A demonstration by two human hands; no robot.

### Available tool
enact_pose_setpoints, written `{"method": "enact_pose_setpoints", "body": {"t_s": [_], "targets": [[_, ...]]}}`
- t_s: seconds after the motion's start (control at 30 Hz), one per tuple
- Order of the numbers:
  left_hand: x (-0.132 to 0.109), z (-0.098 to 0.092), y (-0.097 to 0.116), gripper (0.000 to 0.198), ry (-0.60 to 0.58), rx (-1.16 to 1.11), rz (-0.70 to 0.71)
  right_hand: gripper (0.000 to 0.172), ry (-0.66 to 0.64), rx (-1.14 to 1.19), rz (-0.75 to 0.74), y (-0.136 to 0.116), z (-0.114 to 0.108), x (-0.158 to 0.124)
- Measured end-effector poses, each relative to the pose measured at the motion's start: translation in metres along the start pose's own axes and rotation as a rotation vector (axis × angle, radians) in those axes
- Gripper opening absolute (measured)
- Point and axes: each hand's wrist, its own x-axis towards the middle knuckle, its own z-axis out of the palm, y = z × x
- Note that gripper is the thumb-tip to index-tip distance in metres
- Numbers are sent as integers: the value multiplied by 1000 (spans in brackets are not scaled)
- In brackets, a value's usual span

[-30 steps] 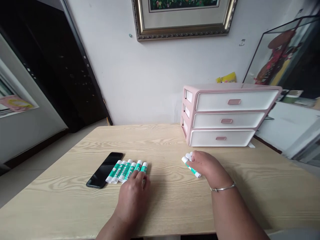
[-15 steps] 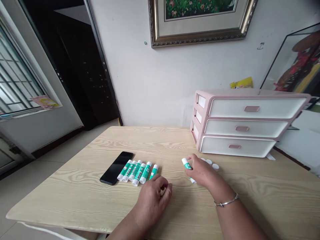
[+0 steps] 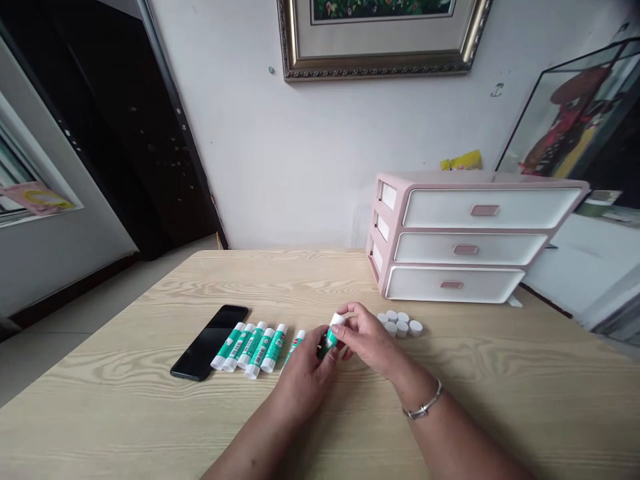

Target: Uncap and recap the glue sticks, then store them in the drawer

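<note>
Both my hands meet over the middle of the wooden table [image 3: 150, 413]. My left hand [image 3: 306, 370] grips the lower body of a green-and-white glue stick [image 3: 332, 332]. My right hand [image 3: 369, 342] pinches its white cap end. A row of several matching glue sticks [image 3: 250, 345] lies just left of my hands, with one more [image 3: 297, 340] partly hidden behind my left hand. Several loose white caps [image 3: 400, 324] sit in a cluster right of my right hand.
A black phone [image 3: 209, 341] lies left of the glue sticks. A pink three-drawer organiser [image 3: 465, 237] stands at the back right, drawers closed. A framed picture [image 3: 375, 40] hangs on the wall; another frame leans at the far right.
My right hand carried a glue stick leftward from beside the caps, and my left hand came up from the table and took hold of it. Both hands now hold it together.
</note>
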Motion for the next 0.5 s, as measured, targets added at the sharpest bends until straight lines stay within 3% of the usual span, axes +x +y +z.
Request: {"method": "enact_pose_setpoints", "body": {"t_s": [0.13,0.27,0.4,0.5], "targets": [[-9,9,-7,34,56,237,120,31,119,-267,-76,7,-3,2],[-11,16,-9,33,80,424,132,27,177,-553,-131,4,1,0],[-12,15,-5,25,49,447,50,18,184,-532,-109,3,10,-1],[-13,9,4,30,-41,299,-8,18,197,-389,-107,2,14,-2]]}}
